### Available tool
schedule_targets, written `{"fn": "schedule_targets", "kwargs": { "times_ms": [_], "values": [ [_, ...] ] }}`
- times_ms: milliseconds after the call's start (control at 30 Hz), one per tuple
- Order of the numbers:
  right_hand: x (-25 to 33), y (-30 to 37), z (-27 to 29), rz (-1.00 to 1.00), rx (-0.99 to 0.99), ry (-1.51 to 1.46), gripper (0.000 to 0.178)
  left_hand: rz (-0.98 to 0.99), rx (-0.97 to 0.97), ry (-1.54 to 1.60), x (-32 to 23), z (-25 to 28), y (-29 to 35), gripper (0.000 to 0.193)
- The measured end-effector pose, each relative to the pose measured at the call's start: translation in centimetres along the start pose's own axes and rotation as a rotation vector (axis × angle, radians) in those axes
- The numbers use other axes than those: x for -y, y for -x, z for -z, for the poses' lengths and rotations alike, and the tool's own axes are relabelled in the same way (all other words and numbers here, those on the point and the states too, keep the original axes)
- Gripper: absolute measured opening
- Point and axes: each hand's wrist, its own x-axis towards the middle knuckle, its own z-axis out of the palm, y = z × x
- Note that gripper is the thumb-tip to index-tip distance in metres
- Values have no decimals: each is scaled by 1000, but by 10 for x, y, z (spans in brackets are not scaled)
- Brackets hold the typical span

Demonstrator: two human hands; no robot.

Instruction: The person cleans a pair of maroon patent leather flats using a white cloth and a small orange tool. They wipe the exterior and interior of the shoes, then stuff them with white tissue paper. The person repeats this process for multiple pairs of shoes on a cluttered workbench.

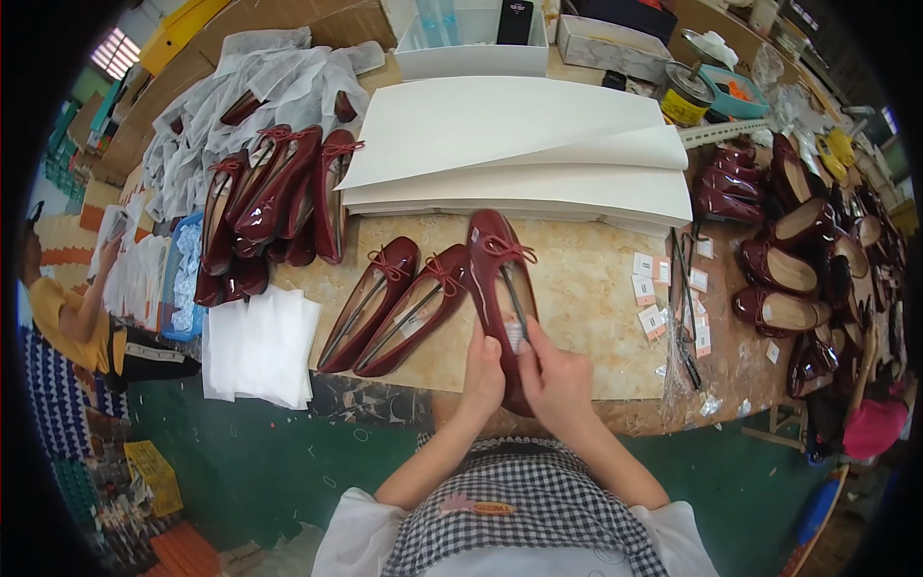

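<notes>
The dark red shoe (489,288) is held over the front edge of the worktable (586,274), its long axis running almost straight away from the person, toe forward and tipped slightly to the left, heel back toward the apron (519,481). Its open side faces up, so the bow (508,249), the pale insole and a dark rod (512,291) lying lengthwise inside all show. The left hand (484,373) grasps the shoe's left side toward the heel, thumb up along the edge; the right hand (558,383) has its fingers curled at the right side of the opening, gripping the shoe near the rod's close end, though whether it pinches the rod too I cannot tell. Just left, a matching pair (395,308) rests on the table, the two side by side and slanted, toes forward and right, heels back and left, each with a rod inside. Beyond the held toe lies a stack of white paper (519,135). Farther left are white sheets (258,348) and a shoe heap (274,192); to the right, loose tags (644,288) and black rods (685,313).
</notes>
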Motion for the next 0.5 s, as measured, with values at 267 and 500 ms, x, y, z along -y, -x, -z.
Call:
{"fn": "schedule_targets", "kwargs": {
  "times_ms": [267,500],
  "values": [
    [-57,18,89,-364,-29,-244,38,-177,34,-1465,-79,101,-8,48],
    [-65,13,85,-246,91,-215,30,-351,202,-1281,-97,123,-39,30]
  ]
}}
